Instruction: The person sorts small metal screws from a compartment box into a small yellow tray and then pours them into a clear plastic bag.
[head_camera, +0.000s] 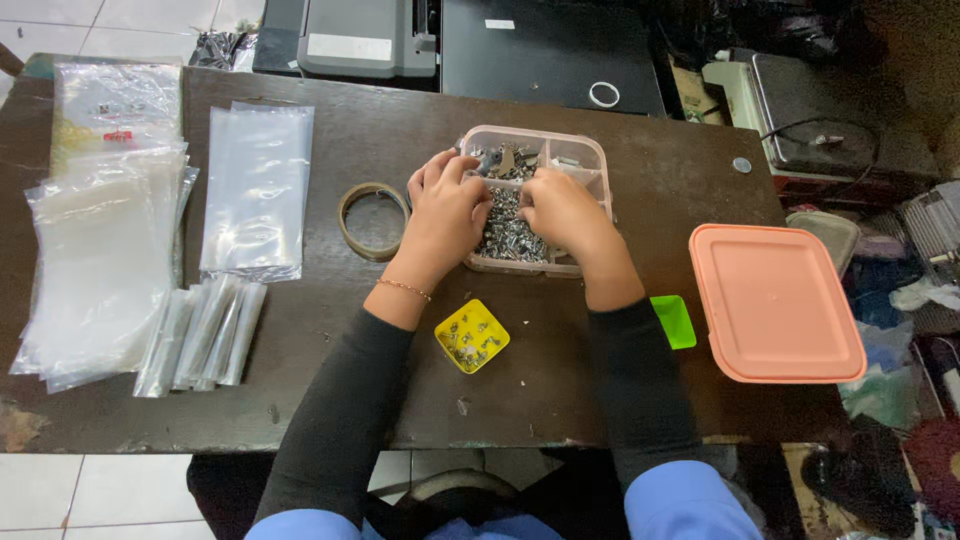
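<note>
**Both hands down in the parts box**

I had my left hand (447, 205) and my right hand (562, 208) together over the clear divided box (590, 152), fingers curled into its big compartment, which was heaped with small shiny metal parts (510, 238). The fingertips were buried among the pieces, so I could not tell whether either hand had actually pinched one or was only raking through the heap.

The parts looked hard, smooth and tiny, light one by one but dense in a pile. My judgement was that they would slip and roll easily, so a pinch between thumb and forefinger on a single piece would serve better than a scoop. The box itself seemed thin, stiff plastic that might slide on the dark wooden table (400, 130) if pushed sideways.

Just below my wrists, between the forearms, sat a small yellow tray (472, 336) with a few of the same parts in it. A green tray (673, 320) lay beside my right forearm, and further out on that side the pink lid (775, 300). Beside my left hand was a ring of tape (348, 197); well beyond it lay flat clear bags (255, 190), and nearer me a row of rolled ones (203, 332).
</note>
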